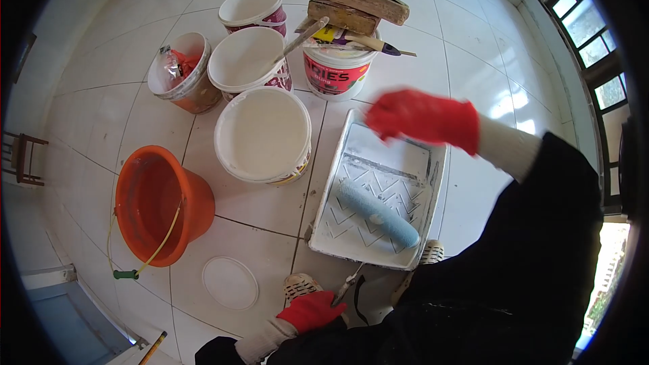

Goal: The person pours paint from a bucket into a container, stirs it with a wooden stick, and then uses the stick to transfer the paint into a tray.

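As I look down through the head camera, my left hand (pixel 311 311) has its fingers closed around a slim tool (pixel 346 288), probably for control; my blurred right hand (pixel 426 119) hovers over the tray (pixel 362 255), finger spacing unclear. The pale blue roller (pixel 380 214) lies across the tray's ridges, perhaps to drain, a white-filled bucket (pixel 297 167) near for reach

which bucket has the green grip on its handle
The orange bucket, farthest left: its yellow handle carries the green grip, while no other bucket shows one.
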Tool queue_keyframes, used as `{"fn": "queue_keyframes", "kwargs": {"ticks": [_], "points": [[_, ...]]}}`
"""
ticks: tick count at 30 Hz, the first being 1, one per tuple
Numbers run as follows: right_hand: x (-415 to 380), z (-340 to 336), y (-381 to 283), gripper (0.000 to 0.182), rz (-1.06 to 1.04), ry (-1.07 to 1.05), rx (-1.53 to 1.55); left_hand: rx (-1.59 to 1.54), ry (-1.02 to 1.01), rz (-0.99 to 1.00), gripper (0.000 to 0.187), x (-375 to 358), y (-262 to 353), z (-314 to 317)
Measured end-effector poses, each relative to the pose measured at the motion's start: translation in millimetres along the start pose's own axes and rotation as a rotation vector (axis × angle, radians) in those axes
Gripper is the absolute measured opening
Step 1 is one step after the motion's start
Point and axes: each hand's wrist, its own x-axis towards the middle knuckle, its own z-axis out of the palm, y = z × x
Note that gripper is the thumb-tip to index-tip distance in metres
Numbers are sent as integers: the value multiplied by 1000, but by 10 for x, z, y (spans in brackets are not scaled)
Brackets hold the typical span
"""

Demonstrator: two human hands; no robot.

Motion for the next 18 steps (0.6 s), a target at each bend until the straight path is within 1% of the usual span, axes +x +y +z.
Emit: {"fn": "queue_keyframes", "kwargs": {"ticks": [1,2,3,4,5,6,7,8,10,11,12,13,14,15,16,17,18], "points": [[-340,98,171,30,79,-71,211,9,-49,-20,54,37,9,-18],[-647,200,334,34,185,-183,76,8,-52,-15,54,55,54,-75],[-969,381,634,31,-49,-239,-213,13,-90,-36,55,67,118,-165],[-1196,545,674,25,335,-358,29,16,-125,-59,55,71,160,-212],[-1414,789,761,24,571,-328,246,13,-117,-61,55,105,160,-205],[-1600,1071,871,24,799,-295,466,14,-63,-4,52,168,135,-178],[-1765,1372,987,25,536,-281,192,13,-10,45,49,219,97,-138],[-1842,1629,1027,26,260,-257,-67,3,-4,19,49,267,43,-88],[-1629,1812,634,29,972,214,668,198,147,252,42,341,-76,-48],[-1642,2008,708,33,948,382,735,208,151,235,42,345,-105,-90],[-1653,2178,776,33,940,388,745,253,370,231,41,360,-114,-133],[-1660,2246,790,32,865,438,727,294,589,236,42,365,-26,-214],[-1694,2264,832,32,788,487,705,301,594,239,42,397,80,-304],[-1689,2303,858,30,758,546,718,136,753,43,40,423,178,-424],[-1663,2258,841,30,746,557,726,-31,905,-155,39,419,267,-540],[-1646,2206,823,29,721,571,780,-44,887,-186,32,493,212,-578],[-1634,2152,829,28,694,585,831,-30,897,-186,32,587,106,-595]]}}
